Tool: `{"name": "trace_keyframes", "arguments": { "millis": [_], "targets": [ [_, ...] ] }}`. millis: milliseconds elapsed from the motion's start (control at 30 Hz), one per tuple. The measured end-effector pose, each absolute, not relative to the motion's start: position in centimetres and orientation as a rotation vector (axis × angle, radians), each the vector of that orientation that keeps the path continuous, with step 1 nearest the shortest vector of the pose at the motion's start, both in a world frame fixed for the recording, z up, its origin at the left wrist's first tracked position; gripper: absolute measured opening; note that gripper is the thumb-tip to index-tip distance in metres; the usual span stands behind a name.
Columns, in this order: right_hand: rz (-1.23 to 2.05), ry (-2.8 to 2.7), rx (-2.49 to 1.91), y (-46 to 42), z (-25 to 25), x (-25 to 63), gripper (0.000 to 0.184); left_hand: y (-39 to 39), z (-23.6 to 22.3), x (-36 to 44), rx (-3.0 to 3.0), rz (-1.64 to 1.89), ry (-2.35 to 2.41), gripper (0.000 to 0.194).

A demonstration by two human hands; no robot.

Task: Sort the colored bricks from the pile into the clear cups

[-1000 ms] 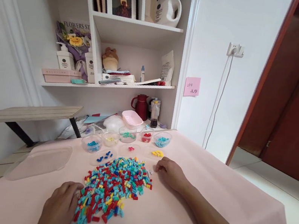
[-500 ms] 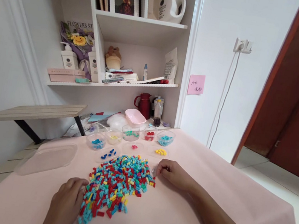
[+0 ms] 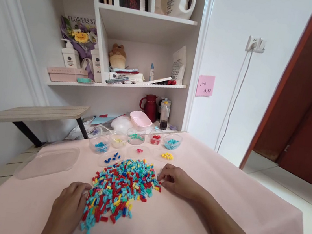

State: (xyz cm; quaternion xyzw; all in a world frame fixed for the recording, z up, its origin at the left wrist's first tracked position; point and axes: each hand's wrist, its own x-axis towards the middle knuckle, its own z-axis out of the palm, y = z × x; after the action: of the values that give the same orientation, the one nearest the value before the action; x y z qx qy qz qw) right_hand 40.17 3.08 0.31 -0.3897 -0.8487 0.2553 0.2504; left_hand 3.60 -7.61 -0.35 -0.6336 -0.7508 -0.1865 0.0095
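Note:
A heap of small plastic building bricks (image 3: 123,183) in red, light blue, yellow, green and dark blue lies on the pink table cover. At its left edge rests my left hand (image 3: 69,203), palm down, fingers curled together; their tips are partly hidden, so what they may hold does not show. On the heap's right side, my right hand (image 3: 175,181) reaches in with bent fingers and a gap above the thumb, and no brick shows in it. Behind the heap, a clear lid (image 3: 109,165) carries dark blue bricks, and yellow bricks (image 3: 167,156) lie on another clear piece.
Clear tubs hold blue bricks (image 3: 100,147), green bricks (image 3: 136,137), red bricks (image 3: 156,138) and light blue bricks (image 3: 171,144). A clear plastic lid (image 3: 49,161) lies at left. Further back are a pink basin (image 3: 140,119), a red jug (image 3: 150,108) and a bottle (image 3: 164,115).
My right hand has shifted slightly left, closer to the heap, and its fingers reach out more. My left hand stays at the heap's left edge. The camera view has tilted a little downward.

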Motion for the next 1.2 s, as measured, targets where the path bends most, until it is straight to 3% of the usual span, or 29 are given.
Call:
{"name": "trace_keyframes", "arguments": {
  "millis": [800,1200],
  "targets": [
    [0.626,-2.31,-1.03,3.67,-0.16,40.25,0.015,-7.72,-0.38,3.5,-1.997,-0.552,-2.371,0.036],
    [0.705,-2.335,-1.016,3.6,-0.09,40.4,0.022,-7.59,-0.38,3.54,-1.999,-0.545,-2.395,0.038]
  ]
}}
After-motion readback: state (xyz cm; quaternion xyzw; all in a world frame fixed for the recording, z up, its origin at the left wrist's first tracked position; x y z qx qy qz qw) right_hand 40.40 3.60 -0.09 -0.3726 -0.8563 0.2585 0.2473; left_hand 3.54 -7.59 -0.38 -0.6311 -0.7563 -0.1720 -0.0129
